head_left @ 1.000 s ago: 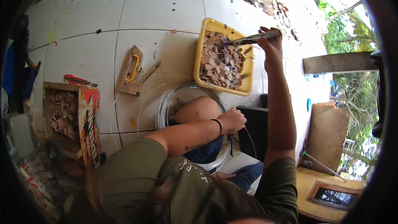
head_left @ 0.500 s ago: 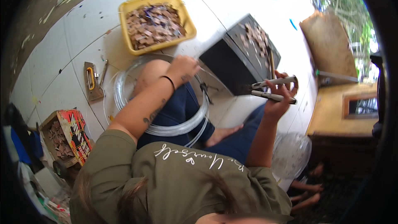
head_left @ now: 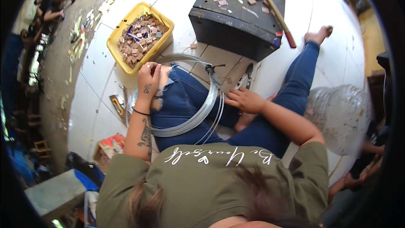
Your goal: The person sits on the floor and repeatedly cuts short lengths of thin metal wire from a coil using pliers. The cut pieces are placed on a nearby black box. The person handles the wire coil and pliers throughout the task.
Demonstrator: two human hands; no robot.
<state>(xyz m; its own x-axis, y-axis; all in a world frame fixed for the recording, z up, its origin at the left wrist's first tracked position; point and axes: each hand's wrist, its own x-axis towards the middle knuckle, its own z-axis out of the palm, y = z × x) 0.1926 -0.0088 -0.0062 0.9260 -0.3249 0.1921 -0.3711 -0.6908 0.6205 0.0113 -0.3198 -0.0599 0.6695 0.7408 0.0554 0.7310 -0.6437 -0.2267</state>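
A coil of silvery wire (head_left: 198, 120), tied with a dark strip at its upper right, lies around my bent left knee and across my lap. My left hand (head_left: 149, 76) rests over that knee, close to the yellow basin (head_left: 113, 50); its fingers are curled together, and what they hold, if anything, is too small to make out. On the coil's right side my right hand (head_left: 245, 100) is low, palm down, with fingers outstretched by the loose wire strands. Just beyond its fingertips, pliers (head_left: 248, 76) with dark jaws and pale handles lie on the tiles.
Small brown square pieces fill the basin. More lie on a black box (head_left: 234, 29), beside a wooden-handled hammer (head_left: 278, 19). A yellow cutter (head_left: 117, 104) is at left, near a red carton (head_left: 110, 145). A clear plastic container (head_left: 337, 118) stands at right. Other people sit far left and lower right.
The pliers have left my right hand and now lie on the floor, with that hand lowered to the coil. My left hand has drawn back left to the knee. The view has shifted.
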